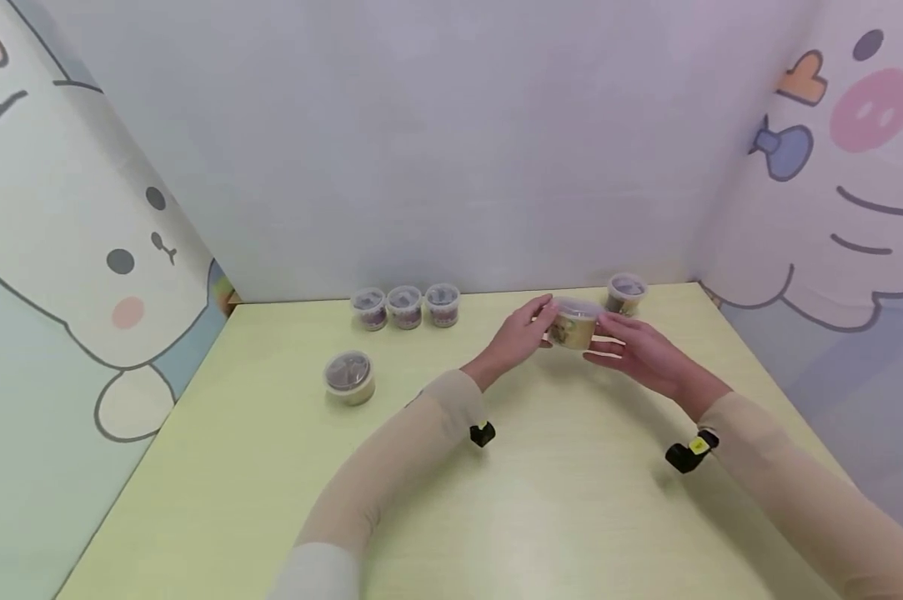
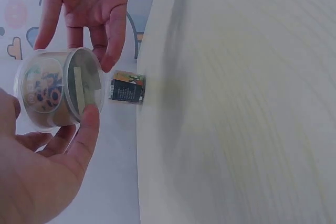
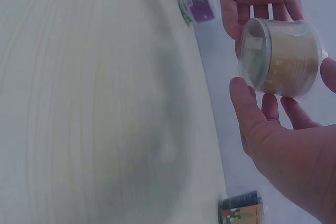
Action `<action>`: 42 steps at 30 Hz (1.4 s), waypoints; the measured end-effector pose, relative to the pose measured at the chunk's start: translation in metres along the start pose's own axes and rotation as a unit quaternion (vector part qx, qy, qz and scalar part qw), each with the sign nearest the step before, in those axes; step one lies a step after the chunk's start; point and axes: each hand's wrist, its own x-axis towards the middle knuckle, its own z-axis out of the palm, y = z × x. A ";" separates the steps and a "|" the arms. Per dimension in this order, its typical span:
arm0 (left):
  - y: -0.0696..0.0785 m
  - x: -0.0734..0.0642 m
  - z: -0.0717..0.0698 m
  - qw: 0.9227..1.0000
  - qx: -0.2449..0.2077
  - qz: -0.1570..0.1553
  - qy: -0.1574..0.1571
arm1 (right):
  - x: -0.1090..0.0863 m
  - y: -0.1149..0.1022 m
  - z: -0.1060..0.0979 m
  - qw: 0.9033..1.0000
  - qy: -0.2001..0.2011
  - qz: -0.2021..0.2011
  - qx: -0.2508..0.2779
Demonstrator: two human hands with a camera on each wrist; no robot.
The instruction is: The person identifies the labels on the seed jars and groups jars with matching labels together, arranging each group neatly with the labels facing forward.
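A wide clear plastic tub (image 1: pixel 574 332) with a lid and a tan label is held up over the far right part of the table. My left hand (image 1: pixel 517 340) grips its left side, and my right hand (image 1: pixel 649 354) holds the right side, thumb near the lid rim and fingers lower down. In the left wrist view, dark round pictures show on the label of the tub (image 2: pixel 44 92). From the right wrist, the tub (image 3: pixel 294 61) appears between both hands, its plainer tan side showing. Just behind my right hand stands a smaller dark-labelled tub (image 1: pixel 626 290).
Three small purple-labelled tubs, the left one (image 1: pixel 368 310), middle one (image 1: pixel 404 308) and right one (image 1: pixel 443 306), stand in a row along the table's back edge. Another wide lidded tub (image 1: pixel 349 379) sits nearer, on the left. A pale wall (image 1: pixel 451 150) rises behind the yellow table (image 1: pixel 526 517).
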 end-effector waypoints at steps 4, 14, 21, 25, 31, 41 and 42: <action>0.006 -0.015 -0.020 0.999 -0.037 -0.010 -0.007 | 0.010 -0.005 0.020 1.000 -0.026 -0.007 0.006; 0.008 -0.056 -0.070 0.999 -0.042 -0.016 -0.019 | 0.029 -0.009 0.073 0.997 -0.079 0.002 0.012; 0.001 -0.076 -0.101 0.997 -0.073 -0.022 0.008 | 0.049 -0.002 0.103 0.993 -0.110 0.011 0.036; -0.002 -0.082 -0.113 0.996 -0.083 -0.022 0.017 | 0.059 0.001 0.114 0.993 -0.109 0.014 0.044; -0.008 -0.087 -0.119 0.995 -0.085 -0.035 0.028 | 0.075 0.008 0.124 0.991 -0.100 0.028 0.079; -0.023 -0.091 -0.123 0.987 -0.109 -0.117 0.030 | 0.086 0.015 0.126 0.985 -0.103 0.096 0.101; -0.025 -0.092 -0.125 0.986 -0.107 -0.126 0.023 | 0.087 0.015 0.126 0.985 -0.101 0.099 0.101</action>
